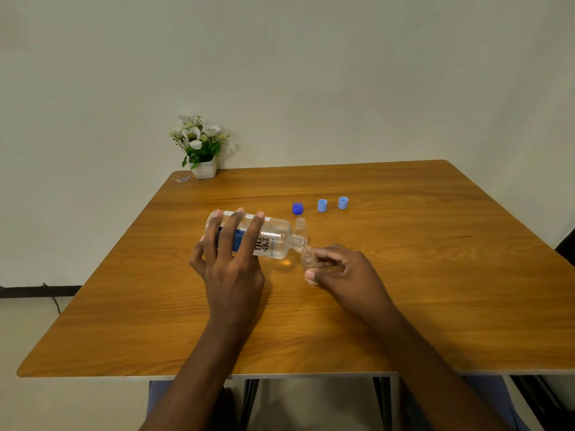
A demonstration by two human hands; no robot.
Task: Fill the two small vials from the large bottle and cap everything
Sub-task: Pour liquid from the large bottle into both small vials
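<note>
My left hand (231, 259) grips the large clear bottle (273, 237), which is tipped on its side with its open neck pointing right. That neck sits over the mouth of a small clear vial (308, 260), held between the thumb and fingers of my right hand (342, 272) just above the wooden table (404, 306). A second small vial (300, 227) stands upright and uncapped right behind the bottle's neck. Further back lie three loose caps: a dark blue cap (297, 208) and two light blue caps (322, 205) (343, 202).
A white pot of white flowers (201, 147) stands at the table's far left corner, with a small scrap (182, 179) beside it. The wall is close behind the table. Table legs and a chair show below the near edge.
</note>
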